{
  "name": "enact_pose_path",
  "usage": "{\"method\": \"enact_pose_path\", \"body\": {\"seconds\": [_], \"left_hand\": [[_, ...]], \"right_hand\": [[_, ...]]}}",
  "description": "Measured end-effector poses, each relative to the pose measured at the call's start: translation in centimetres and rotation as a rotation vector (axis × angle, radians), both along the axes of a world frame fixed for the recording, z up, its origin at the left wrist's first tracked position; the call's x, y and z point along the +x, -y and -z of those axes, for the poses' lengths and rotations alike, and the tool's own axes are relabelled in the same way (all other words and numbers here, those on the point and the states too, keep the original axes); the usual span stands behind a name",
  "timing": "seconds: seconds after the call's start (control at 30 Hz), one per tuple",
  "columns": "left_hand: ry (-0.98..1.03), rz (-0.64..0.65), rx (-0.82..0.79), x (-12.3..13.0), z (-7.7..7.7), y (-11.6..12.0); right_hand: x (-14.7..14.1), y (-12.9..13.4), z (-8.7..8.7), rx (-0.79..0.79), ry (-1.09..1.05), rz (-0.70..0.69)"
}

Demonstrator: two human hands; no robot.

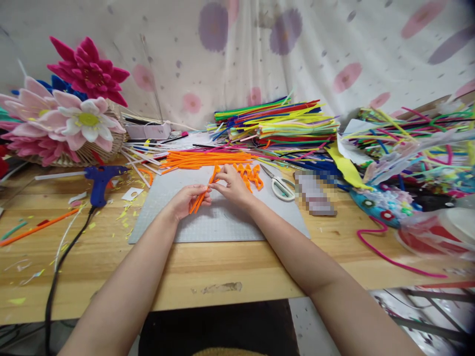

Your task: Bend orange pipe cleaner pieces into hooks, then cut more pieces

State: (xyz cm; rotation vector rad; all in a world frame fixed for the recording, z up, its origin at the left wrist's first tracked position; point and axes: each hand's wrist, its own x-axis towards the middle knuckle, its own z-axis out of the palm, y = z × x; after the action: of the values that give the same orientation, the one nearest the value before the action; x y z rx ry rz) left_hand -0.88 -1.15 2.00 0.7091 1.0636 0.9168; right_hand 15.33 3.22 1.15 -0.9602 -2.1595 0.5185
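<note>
Over the grey cutting mat (159,217), my left hand (187,201) is closed around orange pipe cleaners (198,202), whose lower ends stick out below the fingers. My right hand (232,185) pinches the upper part of the same pipe cleaners, close beside the left fingertips. Just right of it, several bent, wavy orange pipe cleaner pieces (255,178) lie on the mat, partly hidden by the hand. A row of straight orange pipe cleaners (200,159) lies along the mat's far edge. Scissors (280,185) with white handles rest at the mat's right side.
A blue glue gun (99,184) stands left of the mat, its black cord running off the front edge. Felt-like flowers (87,121) fill the back left. Piles of coloured pipe cleaners (274,121) line the back. On the right are a blurred-out flat object (315,195) and a plastic tub (441,232).
</note>
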Motion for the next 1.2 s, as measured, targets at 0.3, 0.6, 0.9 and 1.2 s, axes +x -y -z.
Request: {"method": "enact_pose_path", "body": {"seconds": [0.3,0.6,0.9,1.2], "left_hand": [[0.019,0.018,-0.08,0.2,-0.5,0.1],[-0.129,-0.069,0.071,1.4,-0.4,0.4],[-1.403,-0.026,0.866,2.1,0.4,0.7],[-0.721,-0.207,0.51,2.0,1.3,0.4]], "right_hand": [[0.3,0.5,-0.6,0.059,0.165,-0.096],[0.0,1.1,-0.9,0.153,0.219,-0.029],[-1.1,0.8,-0.7,-0.212,0.226,0.258],[0.1,0.7,-1.3,-0.123,0.11,0.244]]}}
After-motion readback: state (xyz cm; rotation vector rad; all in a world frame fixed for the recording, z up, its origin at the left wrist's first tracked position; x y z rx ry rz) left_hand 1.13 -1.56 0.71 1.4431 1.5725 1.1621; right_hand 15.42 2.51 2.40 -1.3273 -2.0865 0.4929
